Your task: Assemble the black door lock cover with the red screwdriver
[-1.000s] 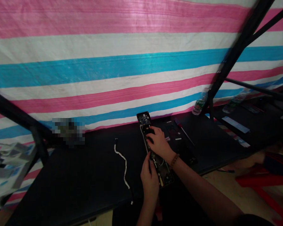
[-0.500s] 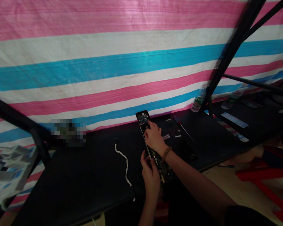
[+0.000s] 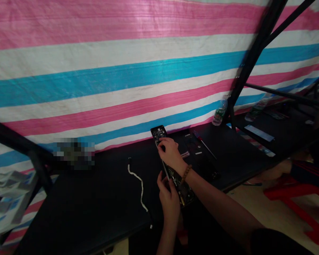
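Observation:
A long, narrow black device (image 3: 184, 194) lies opened on the black table, its circuit boards and a white wire along its left edge showing. My left hand (image 3: 170, 198) grips the lower left edge of it, thumb and fingers close to the wire. Over the upper part of the device, my right hand (image 3: 170, 152) is closed in a pinch; its fingertips hide what they hold, if anything. My right wrist wears a beaded bracelet (image 3: 186, 173). To the left rests a white sleeved cable (image 3: 141, 187) with dark ends.
A screwdriver (image 3: 205, 144) and small loose parts (image 3: 198, 153) lie right of the device. Farther right stand a plastic bottle (image 3: 219, 112) and a black metal frame post (image 3: 240, 81). Striped sheeting (image 3: 122, 81) hangs behind. A red stool (image 3: 289, 202) is at lower right.
My right hand has shifted slightly up and left along the device, and its fingers have drawn together. My left hand stays at the device's edge. The camera view has moved a little.

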Motion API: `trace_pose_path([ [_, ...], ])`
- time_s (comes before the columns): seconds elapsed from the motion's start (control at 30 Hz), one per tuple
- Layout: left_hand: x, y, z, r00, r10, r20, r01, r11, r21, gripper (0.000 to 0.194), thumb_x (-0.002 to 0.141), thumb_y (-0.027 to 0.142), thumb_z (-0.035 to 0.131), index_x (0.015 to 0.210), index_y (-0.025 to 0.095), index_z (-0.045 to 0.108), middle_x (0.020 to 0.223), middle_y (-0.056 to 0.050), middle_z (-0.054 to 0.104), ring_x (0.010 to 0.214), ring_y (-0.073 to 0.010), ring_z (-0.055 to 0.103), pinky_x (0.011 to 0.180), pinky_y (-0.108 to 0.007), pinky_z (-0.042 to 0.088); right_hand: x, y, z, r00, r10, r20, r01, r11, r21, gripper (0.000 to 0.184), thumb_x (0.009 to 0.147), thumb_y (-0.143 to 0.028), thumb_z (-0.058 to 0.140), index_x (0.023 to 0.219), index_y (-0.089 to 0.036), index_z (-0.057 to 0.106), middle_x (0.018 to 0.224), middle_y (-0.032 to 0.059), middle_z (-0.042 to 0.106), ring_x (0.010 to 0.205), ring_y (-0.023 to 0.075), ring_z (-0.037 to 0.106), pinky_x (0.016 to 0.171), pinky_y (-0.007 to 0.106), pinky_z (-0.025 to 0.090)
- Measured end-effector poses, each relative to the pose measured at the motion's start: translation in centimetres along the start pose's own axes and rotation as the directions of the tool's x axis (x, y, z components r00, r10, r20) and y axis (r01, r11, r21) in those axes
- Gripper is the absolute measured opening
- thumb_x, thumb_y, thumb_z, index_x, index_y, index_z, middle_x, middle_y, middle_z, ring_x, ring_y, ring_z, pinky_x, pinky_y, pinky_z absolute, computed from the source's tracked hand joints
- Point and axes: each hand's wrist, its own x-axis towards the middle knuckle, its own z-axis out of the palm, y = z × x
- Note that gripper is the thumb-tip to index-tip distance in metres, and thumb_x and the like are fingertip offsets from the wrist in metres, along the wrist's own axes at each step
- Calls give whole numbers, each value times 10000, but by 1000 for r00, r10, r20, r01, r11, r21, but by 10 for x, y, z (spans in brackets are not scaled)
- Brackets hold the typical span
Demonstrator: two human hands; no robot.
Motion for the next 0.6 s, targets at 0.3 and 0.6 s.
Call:
trace_pose_path([
  [0.3, -1, 3, -2, 1000, 14, 7, -14, 1000, 5, 521, 966, 407, 480, 1409, 142, 410, 1064, -153, 730, 929, -250, 733, 774, -351, 570, -19, 0, -10, 969, -215, 125, 215, 977, 15, 153, 912, -92, 566, 897, -189, 682, 1025, 62, 710, 1048, 197, 610, 964, 359, 428],
  [0.6, 1, 3, -1, 1000, -5, 2, 5, 999, 40, 498, 960, 413, 475, 1389, 163, 436, 1130, -162, 716, 960, -248, 728, 804, -352, 568, -48, 53, -50, 967, -206, 150, 210, 978, -12, 215, 868, -160, 680, 1072, -210, 725, 1335, 109, 582, 1281, 250, 501, 1090, 451, 418],
])
